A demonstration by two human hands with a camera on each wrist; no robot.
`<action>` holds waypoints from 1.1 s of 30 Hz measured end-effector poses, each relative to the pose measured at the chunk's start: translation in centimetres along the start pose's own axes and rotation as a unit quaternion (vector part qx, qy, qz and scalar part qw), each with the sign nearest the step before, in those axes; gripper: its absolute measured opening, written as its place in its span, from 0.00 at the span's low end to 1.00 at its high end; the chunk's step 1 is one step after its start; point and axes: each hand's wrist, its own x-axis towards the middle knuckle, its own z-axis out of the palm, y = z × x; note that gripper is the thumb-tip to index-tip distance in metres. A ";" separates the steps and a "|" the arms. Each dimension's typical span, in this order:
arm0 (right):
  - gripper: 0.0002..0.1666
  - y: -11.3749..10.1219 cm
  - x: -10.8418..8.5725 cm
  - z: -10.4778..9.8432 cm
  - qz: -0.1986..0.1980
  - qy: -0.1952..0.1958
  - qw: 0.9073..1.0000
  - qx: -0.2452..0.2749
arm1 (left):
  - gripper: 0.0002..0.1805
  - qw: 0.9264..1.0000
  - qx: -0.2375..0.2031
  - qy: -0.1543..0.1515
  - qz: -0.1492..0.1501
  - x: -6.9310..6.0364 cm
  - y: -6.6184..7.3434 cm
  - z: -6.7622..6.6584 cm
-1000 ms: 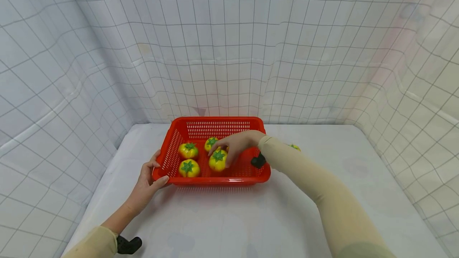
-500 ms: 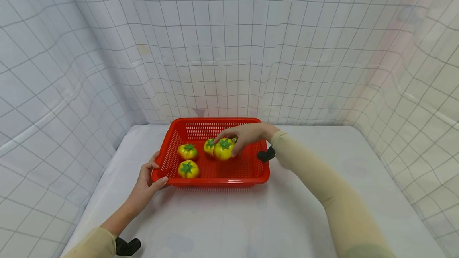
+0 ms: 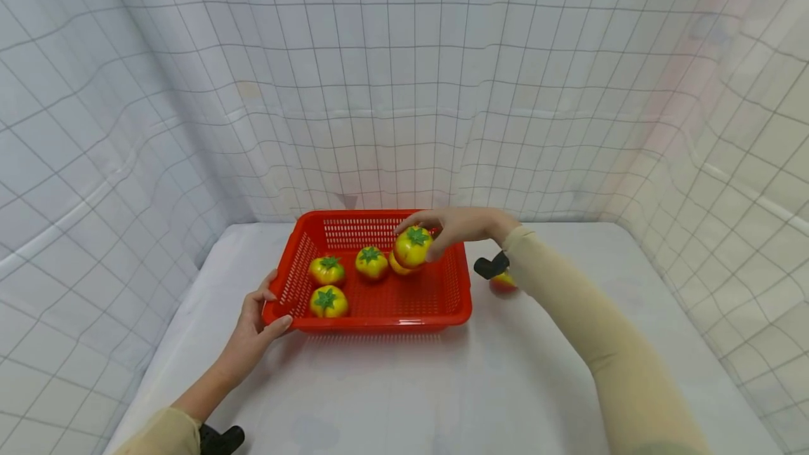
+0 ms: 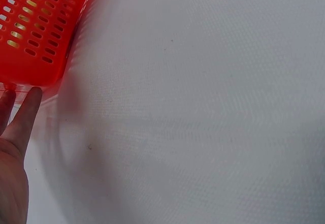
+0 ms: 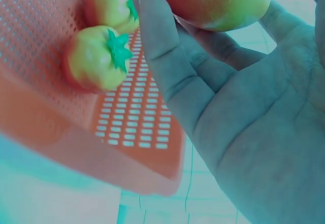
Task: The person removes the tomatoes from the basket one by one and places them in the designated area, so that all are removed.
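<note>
The red rectangular slotted basket (image 3: 379, 324) looks like smooth, glossy plastic. The round yellow-and-red tomato-shaped fruits (image 3: 411, 253) have smooth, shiny skins. The white table (image 3: 379, 392) looks matt and finely textured; the white grid-printed hangings (image 3: 392, 55), creased cloth; the 2 pale-yellow sleeves (image 3: 569, 311), matt cloth.

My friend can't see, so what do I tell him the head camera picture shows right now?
A person's right hand holds a yellow-and-red fruit with a green top over a red basket, while the left hand grips the basket's near-left corner. Four similar fruits sit inside, and another lies on the white table to the right.
</note>
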 end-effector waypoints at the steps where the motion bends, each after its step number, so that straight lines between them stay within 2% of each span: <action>1: 0.42 0.0 -0.3 -0.1 0.000 0.001 1.000 0.003 | 0.20 1.000 -0.001 0.000 0.000 0.0 0.0 0.0; 13: 0.41 1.0 -4.1 -1.8 0.016 0.038 0.999 0.016 | 0.20 1.000 0.010 0.001 0.015 0.4 -0.2 0.1; 18: 0.38 1.8 -5.1 -1.8 0.020 0.047 0.998 0.033 | 0.20 1.000 0.014 0.002 0.014 0.2 -0.2 0.0; 26: 0.41 3.0 -6.5 -2.0 0.010 0.063 0.996 0.065 | 0.22 0.999 0.030 0.006 0.009 0.2 -0.2 0.0; 33: 0.39 4.2 -8.2 -2.3 0.030 0.095 0.993 0.067 | 0.22 0.999 0.030 0.009 0.005 0.3 -0.3 0.2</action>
